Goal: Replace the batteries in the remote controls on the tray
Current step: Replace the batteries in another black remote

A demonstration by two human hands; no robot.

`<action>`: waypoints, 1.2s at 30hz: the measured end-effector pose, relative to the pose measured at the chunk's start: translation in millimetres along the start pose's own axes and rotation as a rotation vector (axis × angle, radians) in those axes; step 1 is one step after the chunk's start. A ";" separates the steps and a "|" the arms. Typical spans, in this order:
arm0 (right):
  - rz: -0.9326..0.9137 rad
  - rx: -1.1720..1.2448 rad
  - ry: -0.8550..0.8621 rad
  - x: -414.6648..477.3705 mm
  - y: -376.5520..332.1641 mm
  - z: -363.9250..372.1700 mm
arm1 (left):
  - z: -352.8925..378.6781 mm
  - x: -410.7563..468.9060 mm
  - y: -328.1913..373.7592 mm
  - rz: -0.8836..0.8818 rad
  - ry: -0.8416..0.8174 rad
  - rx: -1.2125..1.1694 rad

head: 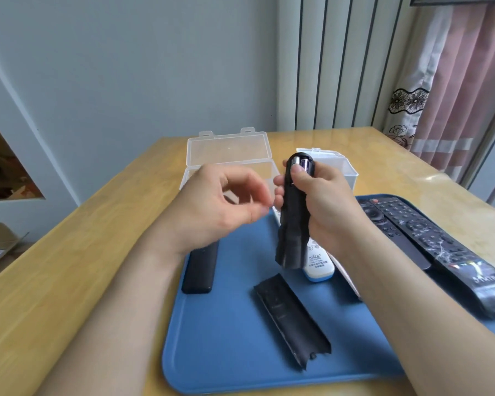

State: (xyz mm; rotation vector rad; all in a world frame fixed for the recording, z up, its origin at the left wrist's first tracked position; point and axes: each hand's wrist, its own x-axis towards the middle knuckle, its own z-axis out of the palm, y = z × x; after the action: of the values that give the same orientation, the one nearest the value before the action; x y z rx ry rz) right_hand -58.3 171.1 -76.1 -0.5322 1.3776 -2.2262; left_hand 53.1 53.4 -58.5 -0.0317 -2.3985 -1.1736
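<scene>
The tray (226, 352) is plain blue on a honey-yellow desk (83, 252). On the tray lie a matte black cover (292, 318), a white remote (317, 264) with a pale blue end, and a black remote (446, 252) veined white. Beyond the tray, pink curtains (469, 81) carry black flower lace.

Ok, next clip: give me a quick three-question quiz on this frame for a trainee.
1. Which hand grips the upright black remote? A) left B) right C) both
2. True or false: the loose battery cover lies off the blue tray.
3. Fill in: batteries show at the ___ end of the held remote.
Key: 1 B, the right hand; 2 false, it lies on the tray; 3 top.
</scene>
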 end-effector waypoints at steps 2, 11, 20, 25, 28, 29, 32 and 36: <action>-0.002 0.026 0.044 2.1 0.0 -2.4 | -5.0 -5.9 8.4 -0.116 -0.436 0.099; 0.157 0.197 0.096 7.5 -4.9 -7.9 | 7.7 -4.4 -14.4 -0.214 -0.711 0.357; 0.317 0.092 -0.248 -1.3 -2.0 -2.6 | -23.2 -2.3 -22.1 -0.163 -0.081 -0.256; 0.410 0.016 -0.407 -7.1 -3.9 -1.4 | -31.5 -7.1 -22.2 -0.195 -0.099 -0.219; 0.447 -0.085 -0.468 -11.1 -2.1 1.3 | -26.2 -3.7 -22.3 -0.219 -0.051 -0.128; 0.452 -0.111 -0.490 -11.9 -1.0 2.2 | -24.9 -2.6 -22.5 -0.220 -0.037 -0.092; 0.450 -0.187 -0.561 -13.1 2.3 2.8 | -21.5 -0.2 -25.0 -0.232 0.006 -0.117; 0.502 -0.180 -0.639 -14.6 2.2 2.4 | -19.5 -0.8 -22.8 -0.227 -0.005 -0.325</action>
State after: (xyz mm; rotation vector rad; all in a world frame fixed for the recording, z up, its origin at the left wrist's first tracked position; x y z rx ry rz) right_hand -44.7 176.9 -78.2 -0.7740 1.1946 -1.3749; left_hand 56.5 24.4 -65.4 0.1374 -2.2341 -1.6603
